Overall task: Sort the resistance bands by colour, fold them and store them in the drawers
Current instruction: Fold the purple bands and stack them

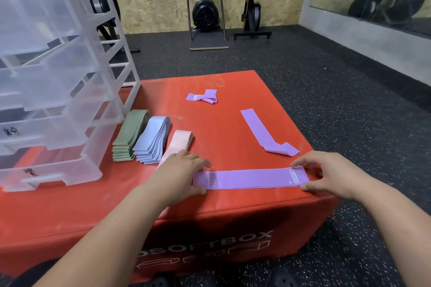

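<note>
Nearest, the left hand (179,170) pinches the left end of a purple band (249,178) lying flat along the front edge of the red box (70,205), and the right hand (326,177) pinches its right end between finger and thumb. At the left stands a clear drawer unit (46,77), its contents impossible to make out. Beside it lie a green stack (130,135), a blue stack (151,140) and a pink band (179,144), then two loose purple bands (203,96) (263,133), with black floor (326,77) and exercise machines (206,11) behind.
</note>
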Demonstrator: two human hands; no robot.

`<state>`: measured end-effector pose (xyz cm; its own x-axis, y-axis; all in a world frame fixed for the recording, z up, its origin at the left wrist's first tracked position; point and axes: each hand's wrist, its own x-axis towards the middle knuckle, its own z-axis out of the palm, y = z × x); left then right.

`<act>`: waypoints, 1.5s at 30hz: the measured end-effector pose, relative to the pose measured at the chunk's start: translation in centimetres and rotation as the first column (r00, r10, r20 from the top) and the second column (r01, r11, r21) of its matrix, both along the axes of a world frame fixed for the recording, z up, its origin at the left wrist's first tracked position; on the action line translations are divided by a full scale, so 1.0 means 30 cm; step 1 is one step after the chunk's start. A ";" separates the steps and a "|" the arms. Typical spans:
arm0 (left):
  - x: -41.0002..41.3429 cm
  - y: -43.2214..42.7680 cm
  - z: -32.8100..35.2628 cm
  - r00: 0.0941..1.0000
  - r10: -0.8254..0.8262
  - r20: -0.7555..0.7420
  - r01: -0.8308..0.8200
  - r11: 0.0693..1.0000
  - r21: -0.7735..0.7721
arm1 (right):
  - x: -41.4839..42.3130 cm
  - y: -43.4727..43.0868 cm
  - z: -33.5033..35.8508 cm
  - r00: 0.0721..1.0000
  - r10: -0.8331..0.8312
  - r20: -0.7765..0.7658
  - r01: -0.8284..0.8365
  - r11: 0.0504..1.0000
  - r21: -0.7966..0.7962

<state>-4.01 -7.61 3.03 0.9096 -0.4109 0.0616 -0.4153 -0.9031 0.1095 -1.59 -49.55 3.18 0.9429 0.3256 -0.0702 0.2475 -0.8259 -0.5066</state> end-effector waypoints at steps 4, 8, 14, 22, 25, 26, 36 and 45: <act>0.007 0.006 0.001 1.000 -0.007 -0.014 0.007 1.000 -0.018 | 0.005 -0.002 0.007 1.000 0.006 -0.025 -0.006 1.000 0.003; 0.016 -0.001 0.006 1.000 -0.013 -0.014 0.013 0.999 -0.040 | 0.016 0.014 0.019 0.999 -0.042 0.025 0.039 0.994 0.098; 0.071 -0.069 0.021 0.999 -0.018 0.035 0.021 0.996 -0.083 | 0.110 0.094 0.021 0.958 -0.204 0.199 0.205 0.979 0.015; 0.154 -0.152 0.024 0.995 -0.003 0.102 0.020 0.987 -0.157 | 0.196 0.205 0.025 0.944 -0.208 0.257 0.209 0.978 0.022; 0.178 -0.180 0.035 0.991 0.022 0.132 0.027 0.934 -0.356 | 0.219 0.268 0.103 0.947 -0.278 0.159 0.176 0.867 0.465; 0.185 -0.191 0.040 0.989 0.023 0.147 0.044 0.899 -0.436 | 0.220 0.294 0.129 0.954 -0.284 0.096 0.173 0.784 0.596; 0.205 -0.282 0.056 0.996 0.086 0.022 -0.046 0.708 -0.704 | 0.220 0.421 0.152 0.980 -0.119 0.161 0.054 0.931 0.360; 0.244 -0.223 0.062 0.970 0.200 -0.139 -0.219 0.465 -0.858 | 0.249 0.438 0.119 0.964 -0.070 0.256 0.009 0.972 0.234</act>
